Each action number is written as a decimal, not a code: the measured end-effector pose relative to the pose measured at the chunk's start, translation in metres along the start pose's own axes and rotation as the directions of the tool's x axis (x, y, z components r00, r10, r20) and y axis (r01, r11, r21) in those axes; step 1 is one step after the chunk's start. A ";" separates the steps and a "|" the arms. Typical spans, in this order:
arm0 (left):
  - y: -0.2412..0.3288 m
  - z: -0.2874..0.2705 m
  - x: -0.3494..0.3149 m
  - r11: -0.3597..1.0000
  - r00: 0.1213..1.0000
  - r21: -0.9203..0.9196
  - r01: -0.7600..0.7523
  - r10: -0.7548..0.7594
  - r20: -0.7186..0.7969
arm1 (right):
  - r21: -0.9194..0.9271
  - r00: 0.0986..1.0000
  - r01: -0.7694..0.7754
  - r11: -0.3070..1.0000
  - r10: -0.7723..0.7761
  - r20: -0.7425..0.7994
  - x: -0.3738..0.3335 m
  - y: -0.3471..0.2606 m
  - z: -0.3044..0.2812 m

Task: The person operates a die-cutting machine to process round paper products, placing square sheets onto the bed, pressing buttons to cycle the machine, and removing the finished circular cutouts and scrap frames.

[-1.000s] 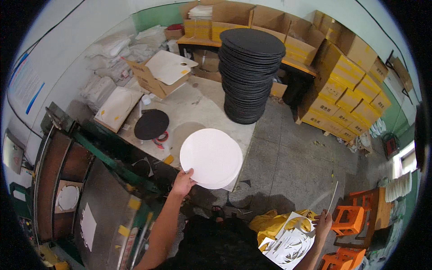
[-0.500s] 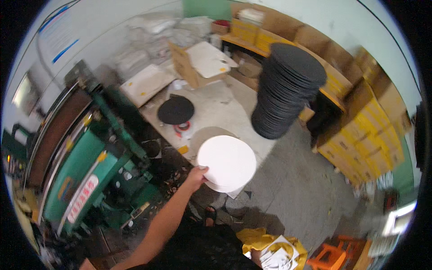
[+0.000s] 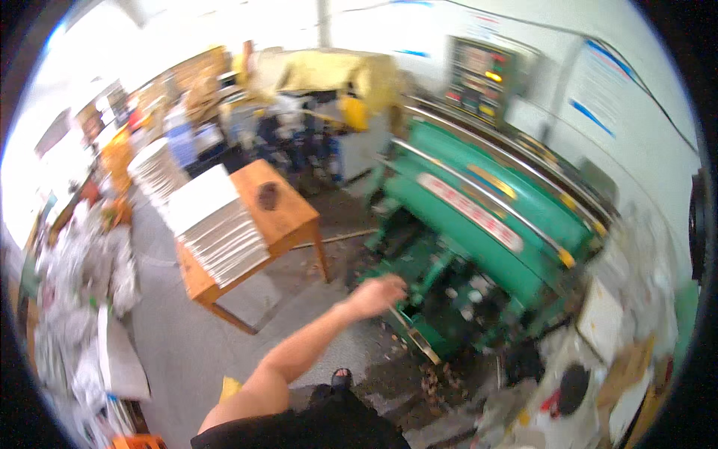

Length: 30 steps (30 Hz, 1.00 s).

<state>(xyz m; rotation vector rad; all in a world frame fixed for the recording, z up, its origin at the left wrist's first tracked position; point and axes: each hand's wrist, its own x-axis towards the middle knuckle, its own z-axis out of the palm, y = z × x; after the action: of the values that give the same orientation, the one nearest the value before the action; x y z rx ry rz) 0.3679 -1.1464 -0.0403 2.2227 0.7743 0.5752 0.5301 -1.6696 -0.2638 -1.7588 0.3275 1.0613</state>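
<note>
The left hand (image 3: 379,295), its grip too blurred to tell, hangs before the green machine (image 3: 456,238), the right hand out of view, with a table (image 3: 288,218) bearing white sheets (image 3: 200,196) at left and pale bags (image 3: 645,273) at right.

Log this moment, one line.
Left hand: blurred, grip unclear | right hand: out of view | nearest: green metal machine | picture left: brown wooden table
</note>
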 end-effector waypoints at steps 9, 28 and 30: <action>-0.220 -0.404 -0.226 0.420 -0.049 -0.094 0.903 -0.116 -0.992 | -0.536 0.936 0.168 0.827 0.036 0.349 -0.003 -0.116 0.214; -0.232 -0.421 -0.373 0.652 0.260 -0.737 -0.180 -0.691 -0.674 | -0.784 0.973 0.080 0.615 0.122 0.195 -0.010 -0.099 0.224; -0.263 -0.443 -0.372 0.716 0.324 -0.675 -0.181 -0.604 -0.728 | -0.902 0.966 0.196 0.384 0.081 0.245 -0.013 -0.130 0.239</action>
<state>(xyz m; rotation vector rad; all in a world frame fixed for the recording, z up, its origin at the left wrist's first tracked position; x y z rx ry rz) -0.2569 -1.0361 -0.0081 0.8534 1.1625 1.7553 0.4858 -1.4092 -0.1970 -2.5344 -0.6748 1.5599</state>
